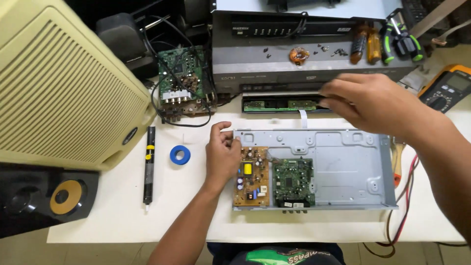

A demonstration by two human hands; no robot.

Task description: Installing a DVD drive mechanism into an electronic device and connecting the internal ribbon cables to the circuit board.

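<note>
Head view: left hand (pixel 222 156) pinches the left wall of the open metal chassis (pixel 343 167), beside the brown power board (pixel 251 176). Right hand (pixel 365 103), fingers loosely curled, reaches the front panel strip (pixel 279 104); its fingertip contact is blurred.

1. Chassis tray (pixel 343 167): plain silver-grey metal.
2. Power board (pixel 251 176): tan-orange, with one yellow component.
3. Main board (pixel 293 182): dark green.
4. Tape roll (pixel 180 155): blue.
5. Pen-shaped tool (pixel 148 164): black with a yellow band.
6. Speaker grille (pixel 59 88): pale cream, ribbed in slanting lines.
7. Worktop (pixel 122 216): off-white.
8. Multimeter (pixel 447 88): orange-yellow casing, dark face.
9. Screwdriver handles (pixel 367 45): amber-orange.
</note>
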